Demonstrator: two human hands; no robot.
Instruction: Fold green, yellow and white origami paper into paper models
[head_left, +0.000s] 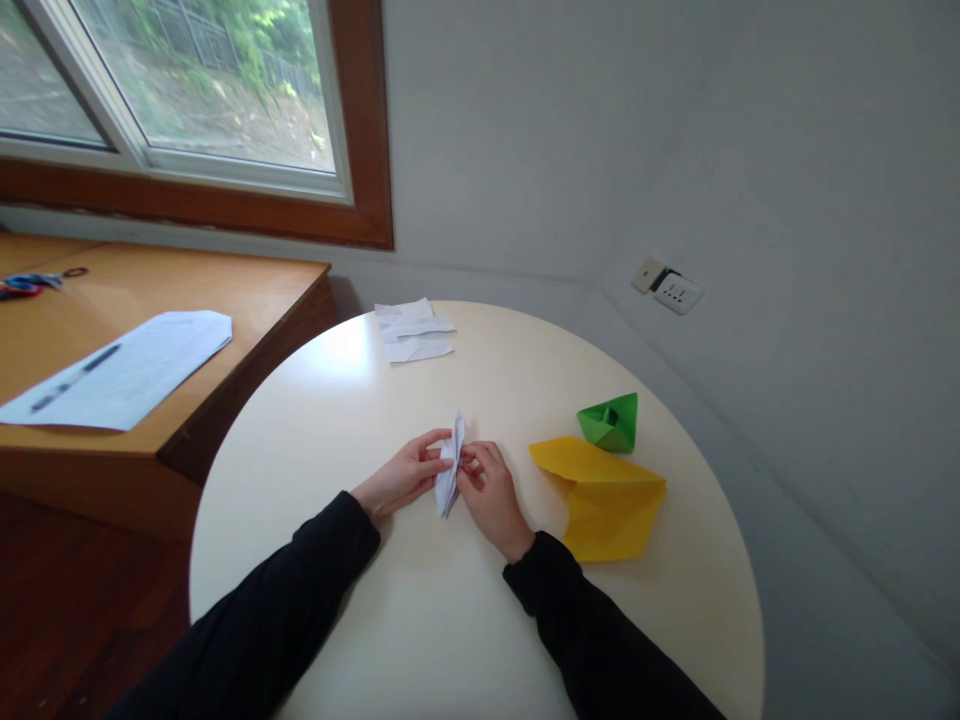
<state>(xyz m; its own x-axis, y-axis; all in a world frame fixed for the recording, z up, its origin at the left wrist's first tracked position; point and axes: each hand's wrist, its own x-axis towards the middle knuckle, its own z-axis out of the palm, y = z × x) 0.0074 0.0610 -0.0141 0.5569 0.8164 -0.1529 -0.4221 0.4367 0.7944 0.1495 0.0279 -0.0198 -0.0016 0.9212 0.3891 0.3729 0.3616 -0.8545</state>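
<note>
Black sleeves come in from the bottom edge and meet over the middle of the round bench [315, 400]. Going left to right: on the wooden desk [247, 290] at far left lie a printed sheet [150, 365] with a pen [75, 378] on it; further back on the round bench sits a small stack of white paper [414, 331]. The left hand [401, 474] has its grip closed on the left side of a folded white paper [451, 465], thumb and fingertips pinching it, and the right hand [489, 492] pinches the same piece from the other side — so the paper stands on edge between the two hands, just above the bench top. It looks like a fold being pressed or opened mid-way through shaping; the next move would seem to call for a steady pinch and a clean crease along the narrow edge. To the right lie a yellow paper shape [607, 497] and, just behind it, a green paper boat [612, 422].
</note>
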